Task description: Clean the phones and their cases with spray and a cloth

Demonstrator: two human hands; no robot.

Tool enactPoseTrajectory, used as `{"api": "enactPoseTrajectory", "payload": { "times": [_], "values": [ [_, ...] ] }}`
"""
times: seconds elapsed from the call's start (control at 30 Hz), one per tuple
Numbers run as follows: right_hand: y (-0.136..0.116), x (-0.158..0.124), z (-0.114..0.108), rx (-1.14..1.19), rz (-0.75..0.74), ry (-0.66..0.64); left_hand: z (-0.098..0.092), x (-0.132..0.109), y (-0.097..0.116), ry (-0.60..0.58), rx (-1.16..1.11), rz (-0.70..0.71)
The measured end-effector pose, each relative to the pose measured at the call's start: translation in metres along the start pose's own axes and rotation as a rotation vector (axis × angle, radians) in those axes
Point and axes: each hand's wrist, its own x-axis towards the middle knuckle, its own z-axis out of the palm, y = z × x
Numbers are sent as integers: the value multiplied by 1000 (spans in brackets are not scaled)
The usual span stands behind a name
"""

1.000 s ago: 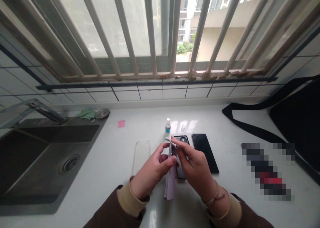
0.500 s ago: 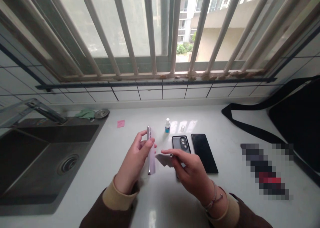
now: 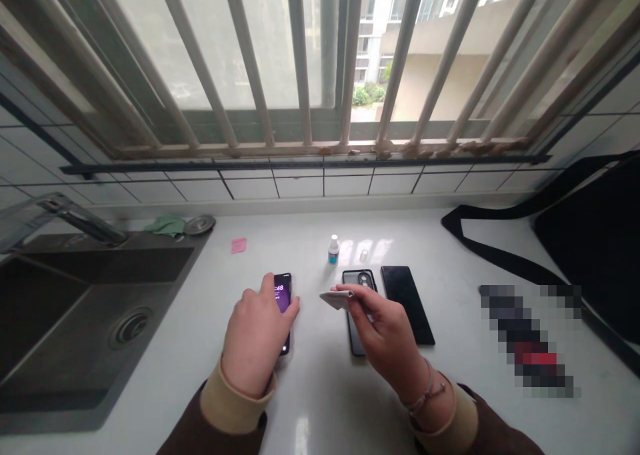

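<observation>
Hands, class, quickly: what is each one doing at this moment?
Left hand: closed around the lit phone, pressing it on the counter.
Right hand: pinching a small white wipe.

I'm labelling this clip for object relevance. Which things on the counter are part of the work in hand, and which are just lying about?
In hand:
left hand on the lit phone
right hand pinching a white wipe

Lying about:
small bottle
black case
dark phone
pink note
sink
green cloth
black bag
</observation>
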Motion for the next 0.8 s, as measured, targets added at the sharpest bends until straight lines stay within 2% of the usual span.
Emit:
{"api": "enactPoseTrajectory", "payload": {
  "times": [0.2, 0.47, 0.8],
  "values": [
    [1, 1, -1, -9, -5, 3, -5, 0, -3, 7, 37, -60],
    [-1, 2, -1, -14, 5, 8, 5, 0, -2, -60, 52, -27],
    [0, 2, -1, -52, 31, 32, 12, -3, 9, -1, 93, -14]
  ]
}}
